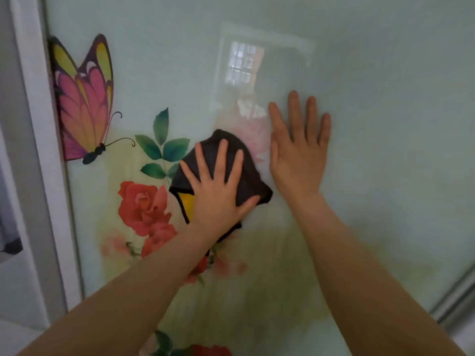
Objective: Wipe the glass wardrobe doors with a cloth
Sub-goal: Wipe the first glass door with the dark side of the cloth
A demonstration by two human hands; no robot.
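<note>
Currently the left hand (218, 191) presses a crumpled dark grey cloth with a yellow patch (231, 170) flat against the pale green printed glass wardrobe door (385, 73), fingers spread wide over it. Right hand (298, 147) lies just right of the cloth, fingers straight, palm on the glass, holding nothing. Unwiped glass stretches up and rightward; left hand likely carries the stroke. Painted butterfly (84, 98) sits far left.

Both arms reach forward; left hand (218, 191) spread flat, right hand (298, 152) flat, fingers apparently straight.
</note>
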